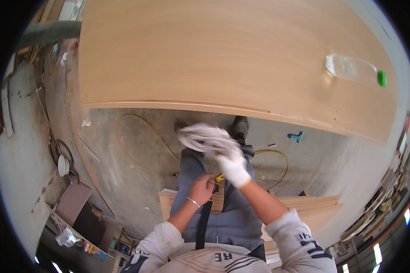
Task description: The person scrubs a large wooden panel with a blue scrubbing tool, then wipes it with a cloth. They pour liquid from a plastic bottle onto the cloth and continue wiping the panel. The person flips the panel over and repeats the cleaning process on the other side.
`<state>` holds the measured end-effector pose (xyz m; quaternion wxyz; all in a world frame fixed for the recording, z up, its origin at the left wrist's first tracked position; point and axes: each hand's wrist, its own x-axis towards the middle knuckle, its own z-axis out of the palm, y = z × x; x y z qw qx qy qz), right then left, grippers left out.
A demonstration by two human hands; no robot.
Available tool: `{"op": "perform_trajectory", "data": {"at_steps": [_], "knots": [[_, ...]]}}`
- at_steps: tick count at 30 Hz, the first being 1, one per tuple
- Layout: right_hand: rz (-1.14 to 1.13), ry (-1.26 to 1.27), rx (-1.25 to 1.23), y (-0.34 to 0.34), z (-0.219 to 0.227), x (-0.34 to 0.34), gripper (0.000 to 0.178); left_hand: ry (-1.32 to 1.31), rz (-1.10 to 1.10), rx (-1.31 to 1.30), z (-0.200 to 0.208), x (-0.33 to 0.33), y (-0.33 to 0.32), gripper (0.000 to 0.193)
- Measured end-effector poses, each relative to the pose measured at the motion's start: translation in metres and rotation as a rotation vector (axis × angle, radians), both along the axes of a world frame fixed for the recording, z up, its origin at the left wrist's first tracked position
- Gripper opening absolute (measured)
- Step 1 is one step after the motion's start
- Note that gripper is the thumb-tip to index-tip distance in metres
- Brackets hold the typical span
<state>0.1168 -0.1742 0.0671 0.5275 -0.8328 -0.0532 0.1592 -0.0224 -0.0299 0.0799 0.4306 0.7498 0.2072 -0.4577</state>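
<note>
My right hand (232, 166), in a white glove, grips a bunched whitish cloth (205, 137) over the gap between my legs and the board. Motion smears the cloth, so its folds are unclear. Bare but for a silver bangle at the wrist, my left hand (202, 188) is above my lap with its fingers curled in. What they hold, if anything, is hidden. Just right of those fingers shows a small yellow object (219, 177) whose kind I cannot make out. Ahead of both hands lies a broad light-wood board (205, 59), which neither hand touches.
A clear plastic bottle (355, 69) with a green cap lies on the board's right. Below, a yellowish hose (151, 132) loops across the concrete floor, and a teal tool (295, 137) lies there. Wooden panels (314, 204) are beside my seat. A white bowl (64, 165) is at left.
</note>
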Motion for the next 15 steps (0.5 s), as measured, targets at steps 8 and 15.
{"op": "perform_trajectory", "data": {"at_steps": [8, 15], "knots": [[-0.824, 0.064, 0.139, -0.248, 0.043, -0.055, 0.042, -0.077, -0.089, 0.12, -0.024, -0.003, 0.031, 0.028], [0.302, -0.539, -0.781, -0.153, -0.034, 0.048, 0.035, -0.055, -0.062, 0.061, -0.043, -0.012, 0.027, 0.027]]}}
